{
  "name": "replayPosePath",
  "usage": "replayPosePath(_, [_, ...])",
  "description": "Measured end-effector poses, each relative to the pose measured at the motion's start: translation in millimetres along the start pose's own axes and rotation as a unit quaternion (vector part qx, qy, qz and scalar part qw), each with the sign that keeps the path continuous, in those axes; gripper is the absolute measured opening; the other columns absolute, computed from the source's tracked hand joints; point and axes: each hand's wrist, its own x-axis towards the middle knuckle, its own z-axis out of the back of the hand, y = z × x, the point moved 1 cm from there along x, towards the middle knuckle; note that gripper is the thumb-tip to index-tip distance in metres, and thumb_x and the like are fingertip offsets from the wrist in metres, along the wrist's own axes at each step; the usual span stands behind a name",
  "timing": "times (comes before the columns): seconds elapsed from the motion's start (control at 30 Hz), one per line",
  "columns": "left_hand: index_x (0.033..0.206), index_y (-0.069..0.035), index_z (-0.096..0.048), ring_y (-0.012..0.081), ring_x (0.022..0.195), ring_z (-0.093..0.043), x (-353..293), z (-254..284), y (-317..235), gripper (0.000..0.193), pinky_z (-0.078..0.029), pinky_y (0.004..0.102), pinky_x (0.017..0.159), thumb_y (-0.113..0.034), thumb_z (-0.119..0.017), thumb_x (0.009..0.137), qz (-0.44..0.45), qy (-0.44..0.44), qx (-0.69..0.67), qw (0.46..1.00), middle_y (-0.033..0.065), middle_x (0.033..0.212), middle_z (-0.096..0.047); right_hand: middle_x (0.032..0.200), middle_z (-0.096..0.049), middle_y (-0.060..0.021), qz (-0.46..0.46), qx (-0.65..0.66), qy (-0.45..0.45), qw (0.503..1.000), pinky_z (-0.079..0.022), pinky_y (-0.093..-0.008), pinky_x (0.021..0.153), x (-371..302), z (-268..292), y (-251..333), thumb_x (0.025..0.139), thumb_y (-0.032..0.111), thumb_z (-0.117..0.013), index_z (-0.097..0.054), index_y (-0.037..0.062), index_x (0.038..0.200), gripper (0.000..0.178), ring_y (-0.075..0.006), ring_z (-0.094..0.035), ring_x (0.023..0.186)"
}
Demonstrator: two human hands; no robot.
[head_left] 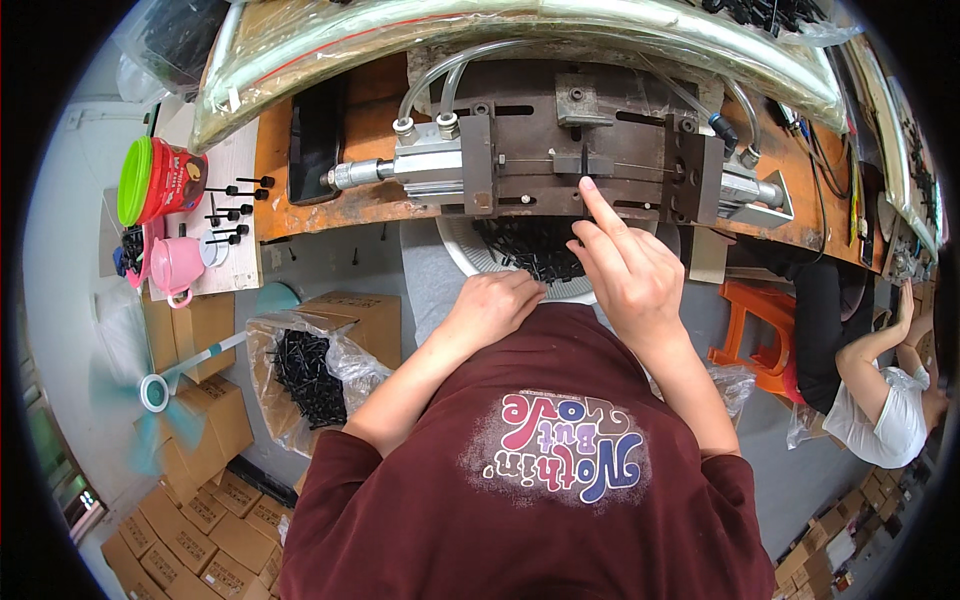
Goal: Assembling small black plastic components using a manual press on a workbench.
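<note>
My right hand point(632, 275) is raised to a dark metal clamping fixture point(530, 150) on the bench. Its index finger stretches out and its tip meets the lower end of a small black part point(585, 160) standing in the fixture's middle block; the other fingers are loosely bent. Lower and to the left, my left hand point(495, 305) rests at the near rim of a white round basket point(455, 245) by my lap. Its fingers are curled together, and what they may hold is hidden. Many thin black plastic parts point(535, 245) fill the basket.
Air cylinders point(430, 165) with clear hoses flank the fixture. Black pins point(232, 212), a pink mug point(177, 265) and a red-green tub point(160, 180) stand left. A bag of black parts point(310, 375), a spinning fan point(155, 393) and an orange stool point(750, 335) surround me; another person point(880, 400) sits right.
</note>
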Motion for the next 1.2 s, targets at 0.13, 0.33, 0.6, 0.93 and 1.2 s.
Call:
replayPosePath(0.13, [0.087,-0.005,-0.071,0.0272,0.071,-0.066,-9.8,-9.9,10.2,0.010,-0.054,0.0389,0.062,-0.014,-0.069,0.086,0.030,0.049,0.006,0.998,0.0072,0.079,-0.065,0.127,-0.068,-0.0116,-0.014,-0.044,0.037,0.998,-0.048,-0.0256,0.056,12.1,3.5,2.6,0.071,0.007,-0.074,-0.067,0.0027,0.091,0.021,-0.0127,-0.059,0.056])
replayPosePath(0.33, [0.090,-0.007,-0.071,0.0285,0.076,-0.066,-17.7,-26.5,31.3,0.010,-0.054,0.0406,0.066,-0.014,-0.069,0.083,0.047,0.084,0.000,0.995,0.0074,0.080,-0.065,0.123,-0.070,-0.0052,-0.038,-0.089,0.061,0.993,-0.046,-0.0257,0.051,19.6,5.8,8.3,0.069,0.010,-0.082,-0.070,0.0070,0.088,0.023,-0.0148,-0.054,0.051])
replayPosePath(0.6, [0.100,-0.006,-0.069,0.0247,0.103,-0.061,-26.0,-45.8,48.0,0.026,-0.048,0.0391,0.089,-0.012,-0.074,0.074,0.032,0.118,0.045,0.991,0.0061,0.100,-0.066,0.124,-0.070,-0.0067,-0.035,-0.091,0.070,0.993,-0.046,-0.0260,0.051,20.1,5.6,7.9,0.069,0.008,-0.082,-0.070,0.0055,0.088,0.023,-0.0156,-0.053,0.050])
replayPosePath(0.93, [0.085,-0.007,-0.067,0.0310,0.080,-0.068,-34.9,-90.1,41.7,0.011,-0.055,0.0418,0.071,-0.014,-0.064,0.076,0.099,0.079,-0.054,0.990,0.0104,0.082,-0.068,0.117,-0.071,-0.0118,0.061,0.238,0.060,0.968,-0.051,-0.0282,0.061,-36.7,-9.1,-1.3,0.069,0.011,-0.081,-0.067,0.0034,0.085,0.022,-0.0181,-0.067,0.074])
replayPosePath(1.2, [0.116,-0.016,-0.074,0.0307,0.098,-0.068,-16.3,-101.1,41.0,0.045,-0.056,0.0430,0.082,-0.015,-0.072,0.071,0.091,0.316,0.013,0.944,0.0081,0.105,-0.072,0.109,-0.069,-0.0174,-0.381,0.237,0.213,0.868,-0.056,-0.0416,0.082,-135.7,-121.7,-71.3,0.081,0.025,-0.075,-0.069,0.0034,0.104,0.032,-0.0332,-0.067,0.097])
